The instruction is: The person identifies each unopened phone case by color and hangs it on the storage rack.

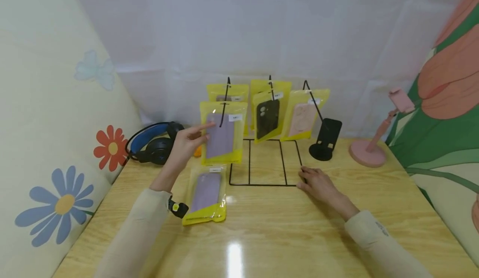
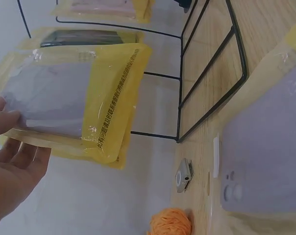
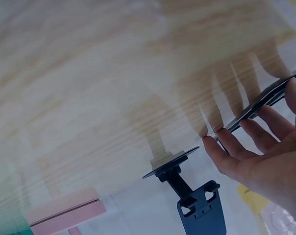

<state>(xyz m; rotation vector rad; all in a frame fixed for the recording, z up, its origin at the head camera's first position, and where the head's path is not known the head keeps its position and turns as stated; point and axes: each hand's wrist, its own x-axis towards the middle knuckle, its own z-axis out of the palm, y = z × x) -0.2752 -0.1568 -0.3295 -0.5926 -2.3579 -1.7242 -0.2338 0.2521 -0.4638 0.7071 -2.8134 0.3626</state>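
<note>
My left hand (image 1: 191,138) is raised beside a yellow pouch with a purple phone case (image 1: 223,136). The pouch hangs from the left hook of a black wire rack (image 1: 258,184). The hand's straight fingers touch the pouch's left edge; in the left wrist view the hand (image 2: 13,152) lies against that pouch (image 2: 74,98). A second purple-case pouch (image 1: 206,192) lies flat on the table under my left forearm. My right hand (image 1: 312,178) rests flat on the table. Its fingertips (image 3: 221,142) touch the rack's front right corner.
More yellow pouches hang on the rack: one behind the purple (image 1: 228,91), a black case (image 1: 267,117), a pink case (image 1: 304,117). Blue-black headphones (image 1: 155,142) lie at the left, with a small orange ball (image 2: 170,220) nearby. A black phone stand (image 1: 326,138) and a pink stand (image 1: 374,145) are at the right.
</note>
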